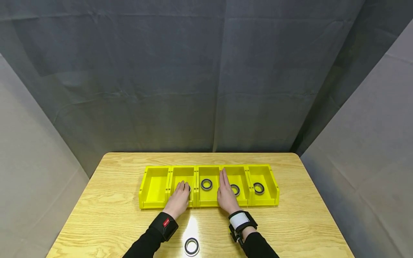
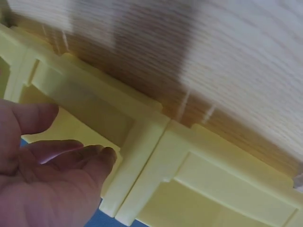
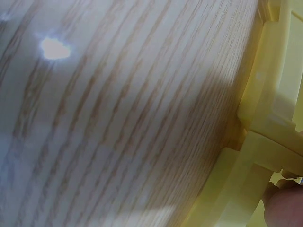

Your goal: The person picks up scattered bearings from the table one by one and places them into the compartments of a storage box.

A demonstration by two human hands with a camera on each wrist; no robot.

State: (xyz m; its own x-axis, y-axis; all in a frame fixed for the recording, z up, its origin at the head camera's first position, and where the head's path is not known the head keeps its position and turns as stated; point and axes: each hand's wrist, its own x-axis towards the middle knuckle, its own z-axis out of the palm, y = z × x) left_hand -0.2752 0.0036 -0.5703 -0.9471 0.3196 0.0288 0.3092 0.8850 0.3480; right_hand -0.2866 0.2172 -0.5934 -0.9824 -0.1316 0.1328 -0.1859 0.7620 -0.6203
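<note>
Head view: both hands [image 1: 178, 200] (fingers curled/flat) over bins [image 1: 155, 200]

Your left hand [image 1: 178, 199] reached forward with its fingers curled downward, while your right hand [image 1: 227, 195] lay flat, fingers straight and together.

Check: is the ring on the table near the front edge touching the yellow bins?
Apart. The head view shows the loose ring on the table, with bare wood between it and the yellow bins.

A light wooden desk [image 1: 106, 215] stands before a dark grey curtain [image 1: 193, 79], with paler grey panels [image 1: 371, 150] at both sides. One black ring [image 1: 191, 246] lies on the desk's near edge, apart from the bins.
</note>
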